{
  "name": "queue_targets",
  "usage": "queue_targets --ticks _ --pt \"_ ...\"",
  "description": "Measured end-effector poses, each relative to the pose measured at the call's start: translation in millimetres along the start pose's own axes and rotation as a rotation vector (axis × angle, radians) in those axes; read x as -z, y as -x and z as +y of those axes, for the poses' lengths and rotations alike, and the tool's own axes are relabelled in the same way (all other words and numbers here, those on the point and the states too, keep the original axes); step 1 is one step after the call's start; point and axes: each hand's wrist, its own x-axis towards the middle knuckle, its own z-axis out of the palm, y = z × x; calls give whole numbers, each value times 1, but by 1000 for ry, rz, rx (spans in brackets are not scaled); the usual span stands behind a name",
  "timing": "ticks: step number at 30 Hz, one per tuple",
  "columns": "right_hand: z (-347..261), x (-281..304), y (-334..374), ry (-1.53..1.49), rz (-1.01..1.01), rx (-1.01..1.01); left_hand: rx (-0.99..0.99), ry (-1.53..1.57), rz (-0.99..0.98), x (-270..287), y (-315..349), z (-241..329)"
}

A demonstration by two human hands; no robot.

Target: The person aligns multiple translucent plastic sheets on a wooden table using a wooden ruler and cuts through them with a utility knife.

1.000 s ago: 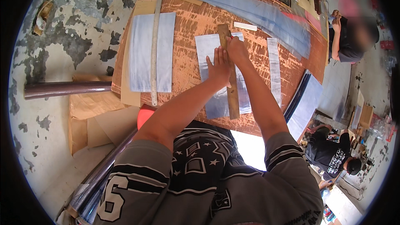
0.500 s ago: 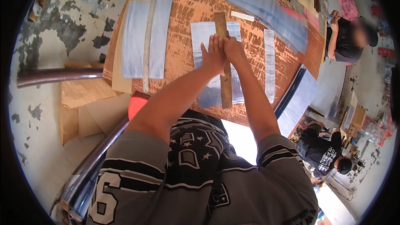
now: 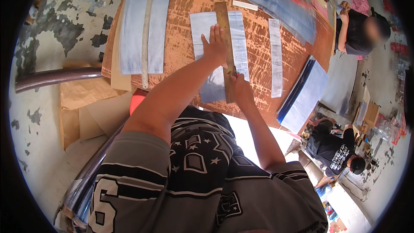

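My left hand (image 3: 215,46) lies flat with fingers spread, pressing on a worn brown straightedge (image 3: 222,14) and the bluish plastic sheet (image 3: 199,26) beneath it. The straightedge runs lengthwise across the sheet, from its far edge to its near edge. Close to its near end, along the right side, my right hand (image 3: 242,89) is closed around a small cutter knife (image 3: 234,76). Most of the knife is hidden in the fist; only a little red and dark part shows.
On the scored brown table (image 3: 181,51), a stack of bluish sheets (image 3: 129,39) lies left under a long metal ruler (image 3: 149,26). A narrow strip (image 3: 275,60) and folded sheets (image 3: 306,99) lie right. A white bar (image 3: 245,5) is beyond. Two people (image 3: 355,30) work at right.
My right hand has slid toward me along the straightedge's right side, from beside my left hand to near its close end. My left hand stays pressed on the straightedge. The whole view has shifted slightly.
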Motion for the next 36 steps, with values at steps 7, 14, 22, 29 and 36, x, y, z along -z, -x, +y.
queue_targets --ticks 7,14,22,29,36 --pt "36 -17 68 -54 -27 -8 10 -23 -75 15 -2 2" --pt "55 -26 99 -15 -111 -76 -4 10 -65 14 -6 0" --pt "75 -44 118 -89 -92 -118 -37 50 -12 -6 -10 -2" --pt "70 -16 125 -149 41 -153 -50 57 -53 -1 -8 0" --pt "66 -1 83 -285 295 -72 -36 78 -28 -4 -16 -2"
